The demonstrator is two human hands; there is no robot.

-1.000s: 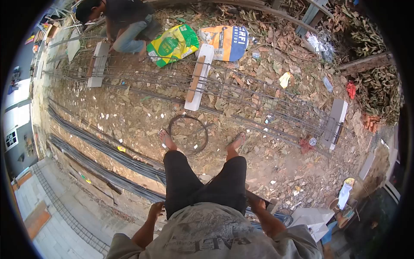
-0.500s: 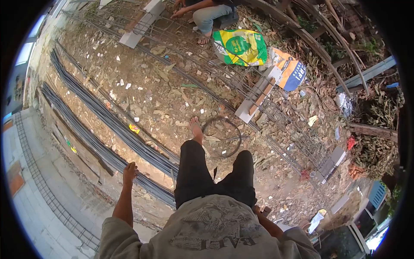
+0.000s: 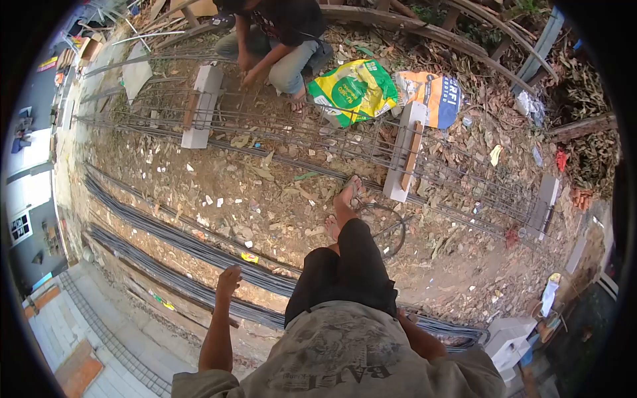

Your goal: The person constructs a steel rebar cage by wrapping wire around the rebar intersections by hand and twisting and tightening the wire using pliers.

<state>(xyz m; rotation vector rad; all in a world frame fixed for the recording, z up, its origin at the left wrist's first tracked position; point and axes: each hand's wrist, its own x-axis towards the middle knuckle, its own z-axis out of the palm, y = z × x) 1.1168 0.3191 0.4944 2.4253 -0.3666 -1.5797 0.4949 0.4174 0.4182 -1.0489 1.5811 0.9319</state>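
Note:
Over the bundles of dark steel bars [image 3: 192, 240], my left hand [image 3: 229, 281] hangs in front of my body with its fingers loosely bent and nothing visible in it. My right hand [image 3: 403, 321] is low beside my hip, mostly hidden by my shirt and shorts; its fingers cannot be made out. A long reinforcing bar cage [image 3: 318, 136] lies across white blocks [image 3: 399, 169] with brown wood strips on them. A dark wire coil [image 3: 400, 229] rests on the ground by my feet.
Behind the cage a person [image 3: 275, 46] crouches, hands low near the bars. Beside them lie a green and yellow sack [image 3: 355, 91] and an orange and blue sack [image 3: 438, 98]. White blocks [image 3: 509, 341] stand at lower right, a paved strip [image 3: 113, 318] at lower left.
My view has turned and moved leftward along the cage, and my feet have stepped. My left hand has risen forward from beside my hip. The crouching person shows more fully than half a second ago.

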